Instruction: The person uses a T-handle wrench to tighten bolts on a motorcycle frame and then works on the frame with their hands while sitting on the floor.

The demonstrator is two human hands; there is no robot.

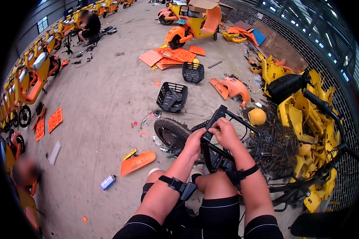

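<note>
Past the knees, left hand and right hand curl against the frame; whether they grip, I cannot tell; it looks stiff and heavy, best held by its tubes; farther off sits a basket.

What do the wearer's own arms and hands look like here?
The left hand and right hand are bare, without gloves. The short dark sleeves show a thin pale line. A black left strap carries a small dark box; the black right strap circles the other forearm.
</note>
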